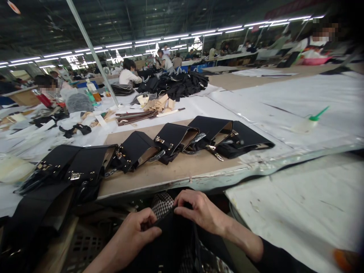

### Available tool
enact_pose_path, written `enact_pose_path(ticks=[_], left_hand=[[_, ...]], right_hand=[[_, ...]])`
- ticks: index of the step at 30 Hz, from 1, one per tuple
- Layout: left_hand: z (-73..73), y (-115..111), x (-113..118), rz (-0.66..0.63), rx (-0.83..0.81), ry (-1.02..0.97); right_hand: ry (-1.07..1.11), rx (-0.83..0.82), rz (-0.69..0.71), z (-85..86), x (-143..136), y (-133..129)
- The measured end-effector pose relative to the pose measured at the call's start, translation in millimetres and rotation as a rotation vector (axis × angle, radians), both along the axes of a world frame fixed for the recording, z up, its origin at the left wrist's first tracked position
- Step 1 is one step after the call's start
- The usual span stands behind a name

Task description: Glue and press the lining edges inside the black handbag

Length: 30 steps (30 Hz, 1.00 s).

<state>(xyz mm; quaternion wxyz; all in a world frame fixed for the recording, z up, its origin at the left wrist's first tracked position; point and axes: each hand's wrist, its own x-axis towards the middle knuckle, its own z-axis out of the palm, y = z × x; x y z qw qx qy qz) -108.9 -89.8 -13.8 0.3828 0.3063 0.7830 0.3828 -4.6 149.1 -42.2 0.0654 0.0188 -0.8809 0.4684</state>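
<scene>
A black bag [167, 242] lies over my lap, just below the table's front edge. My left hand [136, 231] pinches its upper edge between thumb and fingers. On the same edge, a little further right, my right hand [199, 210] also pinches the material with thumb and forefinger. Black-and-white checked cloth [162, 203] shows behind the held edge. Beyond my hands, several black handbags with gold-coloured fittings lie in a row, among them one handbag [139, 148] with its tan inside showing. The lower part of the bag in my lap is dark and partly out of view.
Brown board [182, 174] lies under the row of bags. Brown zip strips [136, 116] and a pile of black pieces [182, 83] lie further back. A green-tipped bottle [308, 121] stands right. Below left is a plastic crate [85, 246]. Several people work in the background.
</scene>
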Motion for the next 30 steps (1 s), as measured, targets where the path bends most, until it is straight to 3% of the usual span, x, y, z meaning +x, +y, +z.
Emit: enact_pose_path(ticks=[7, 12, 18, 24, 30], left_hand=[[5.2, 6, -2, -0.048, -0.06, 0.095], [15.1, 29, -1, -0.125, -0.095, 0.165], [7.8, 52, 2, -0.205, 0.007, 0.32], [0.3, 51, 2, -0.181, -0.041, 0.412], [6.9, 54, 6, -0.171, -0.063, 0.361]], right_hand=[[-0.055, -0.007, -0.085, 3.6, 1, -5], [-0.059, -0.053, -0.105, 6.1, 4, -8], [-0.091, -0.074, -0.141, 6.3, 7, -4], [-0.053, -0.08, -0.051, 8.6, 12, 14], [-0.082, -0.127, -0.14, 4.0, 15, 20]])
